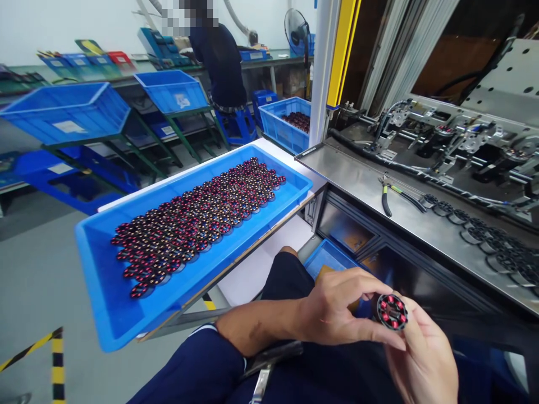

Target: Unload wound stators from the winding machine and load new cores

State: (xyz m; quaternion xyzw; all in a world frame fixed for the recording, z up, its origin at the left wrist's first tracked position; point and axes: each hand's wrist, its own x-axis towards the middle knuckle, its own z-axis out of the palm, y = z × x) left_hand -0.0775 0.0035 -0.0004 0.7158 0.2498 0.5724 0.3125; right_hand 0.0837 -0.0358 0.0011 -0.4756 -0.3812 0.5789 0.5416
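Note:
Above my lap, both hands hold a small round motor stator [392, 312] with a black rim and red coil windings, its face turned up. The thumb and index finger of my left hand [341, 308] pinch it from the left. Fingers of my right hand [425, 348] close around its right and lower side. To the left, a long blue tray [278, 219] contains rows of similar stators [197, 219] packed close together. Right of my hands, several black ring-shaped parts [484, 233] lie along the metal bench.
Pliers with green-and-black handles [396, 196] rest on the metal bench ledge [349, 168]. Behind it stands a machine with metal fixtures [458, 134]. A blue bin [273, 120] of dark red parts is farther back. A co-worker [221, 62] sits at the rear bench.

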